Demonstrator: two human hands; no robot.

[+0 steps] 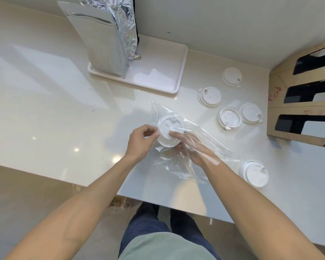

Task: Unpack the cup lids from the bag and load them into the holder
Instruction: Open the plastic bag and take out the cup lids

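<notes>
Left hand grip pinches the bag edge; right hand is inside the bag, fingers curled on the lid stack. I'd hold the film taut left of the grip and slide the stack out level. Holder sits far right; loose lids on the desk between.

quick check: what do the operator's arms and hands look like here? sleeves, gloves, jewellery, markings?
Both forearms are bare up to the frame edge: no sleeves in view. The left hand has no glove, ring or watch. The right hand sits partly behind clear plastic film; no glove shows, and a pale strip, perhaps tape or glare, crosses near its wrist. Lower down, a pale green top and dark blue trousers are visible.
</notes>
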